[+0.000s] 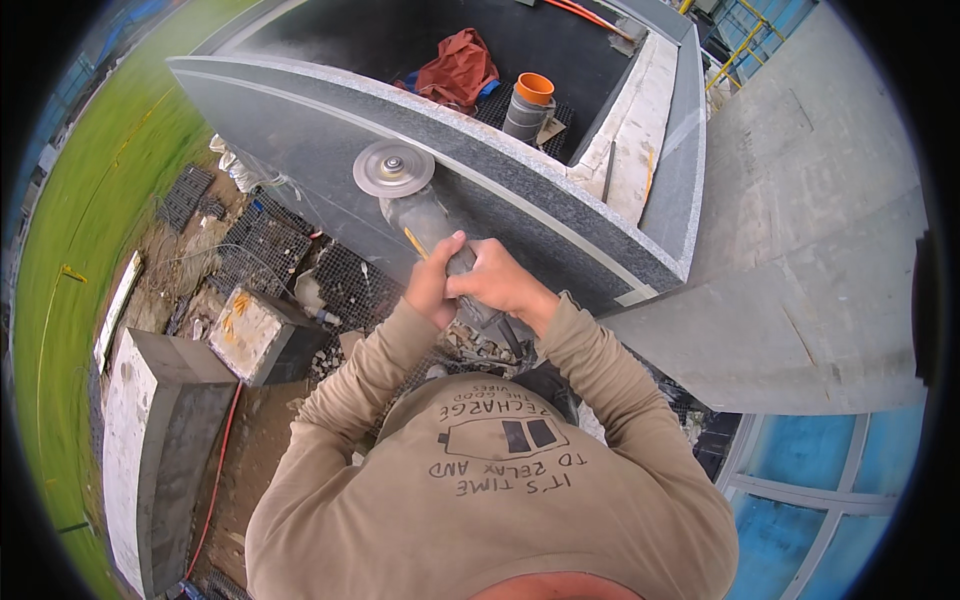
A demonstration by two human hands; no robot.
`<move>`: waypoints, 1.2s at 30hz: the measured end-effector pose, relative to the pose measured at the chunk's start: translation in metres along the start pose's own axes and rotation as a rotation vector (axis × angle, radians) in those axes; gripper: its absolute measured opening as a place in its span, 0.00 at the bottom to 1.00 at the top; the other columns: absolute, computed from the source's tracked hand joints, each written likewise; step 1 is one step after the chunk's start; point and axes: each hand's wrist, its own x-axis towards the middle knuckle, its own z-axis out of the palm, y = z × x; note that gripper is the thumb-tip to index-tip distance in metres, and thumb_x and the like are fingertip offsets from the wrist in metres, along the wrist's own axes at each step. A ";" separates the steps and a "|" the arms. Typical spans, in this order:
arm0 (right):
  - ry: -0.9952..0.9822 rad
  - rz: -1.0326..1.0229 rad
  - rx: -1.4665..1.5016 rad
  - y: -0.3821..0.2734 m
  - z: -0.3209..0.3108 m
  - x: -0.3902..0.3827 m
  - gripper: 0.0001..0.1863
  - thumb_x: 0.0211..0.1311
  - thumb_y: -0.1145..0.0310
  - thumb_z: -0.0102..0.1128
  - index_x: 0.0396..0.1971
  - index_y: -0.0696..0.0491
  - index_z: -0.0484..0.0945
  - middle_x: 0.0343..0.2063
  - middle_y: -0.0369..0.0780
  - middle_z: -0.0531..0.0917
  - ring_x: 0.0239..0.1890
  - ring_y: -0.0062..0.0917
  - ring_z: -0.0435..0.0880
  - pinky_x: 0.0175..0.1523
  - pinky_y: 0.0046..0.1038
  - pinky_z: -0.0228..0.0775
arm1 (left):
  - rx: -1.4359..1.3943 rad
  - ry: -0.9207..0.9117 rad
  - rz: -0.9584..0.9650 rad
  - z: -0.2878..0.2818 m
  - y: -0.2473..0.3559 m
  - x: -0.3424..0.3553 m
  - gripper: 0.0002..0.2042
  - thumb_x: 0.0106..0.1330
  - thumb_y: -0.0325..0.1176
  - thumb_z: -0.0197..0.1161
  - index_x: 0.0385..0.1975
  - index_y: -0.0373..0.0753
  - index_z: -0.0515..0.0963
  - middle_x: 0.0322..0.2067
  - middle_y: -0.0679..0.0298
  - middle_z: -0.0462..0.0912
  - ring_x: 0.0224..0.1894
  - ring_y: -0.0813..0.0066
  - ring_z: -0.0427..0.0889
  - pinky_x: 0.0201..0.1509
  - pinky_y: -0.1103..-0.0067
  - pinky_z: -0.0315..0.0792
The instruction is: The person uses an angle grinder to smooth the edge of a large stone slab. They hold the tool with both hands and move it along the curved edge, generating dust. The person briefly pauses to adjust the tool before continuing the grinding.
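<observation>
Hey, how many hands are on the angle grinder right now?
2: the left hand and, just right of it, the right hand, both gripping the angle grinder behind its disc.

We count two hands, one left [432,285], one right [505,283], on one angle grinder [418,218] with one disc [393,168]. Far side, inside the walls: we see one red-brown sheet [458,70] and one grey pipe [523,118] with one orange collar [535,88]. One dark rod [608,172] on the far right ledge. Left: we get two concrete blocks [262,330], one white board [118,310], one red cable [216,480]. Near right: four blue panes [800,450]. Black grid panels [262,250]: several, overlapping, can't count exactly. Rubble: too small to count.
</observation>
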 end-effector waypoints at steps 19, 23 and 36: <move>-0.011 -0.019 0.006 -0.002 0.007 0.033 0.23 0.40 0.71 0.70 0.36 0.70 0.79 0.30 0.42 0.83 0.33 0.22 0.79 0.37 0.26 0.71 | 0.016 0.013 0.049 -0.005 0.025 0.011 0.16 0.66 0.44 0.66 0.48 0.43 0.76 0.40 0.65 0.83 0.41 0.71 0.83 0.49 0.70 0.77; -0.024 -0.022 -0.002 -0.004 0.006 0.038 0.23 0.40 0.70 0.70 0.36 0.70 0.80 0.30 0.42 0.83 0.33 0.22 0.80 0.37 0.26 0.71 | 0.016 0.010 0.041 -0.006 0.030 0.012 0.17 0.65 0.44 0.66 0.48 0.43 0.76 0.40 0.64 0.83 0.42 0.70 0.83 0.49 0.69 0.77; -0.044 0.002 0.006 -0.006 0.008 0.053 0.22 0.44 0.72 0.69 0.40 0.70 0.80 0.33 0.42 0.84 0.35 0.22 0.80 0.41 0.25 0.72 | 0.010 -0.017 0.044 -0.017 0.041 0.027 0.18 0.65 0.46 0.66 0.48 0.44 0.75 0.39 0.64 0.83 0.41 0.69 0.83 0.50 0.67 0.77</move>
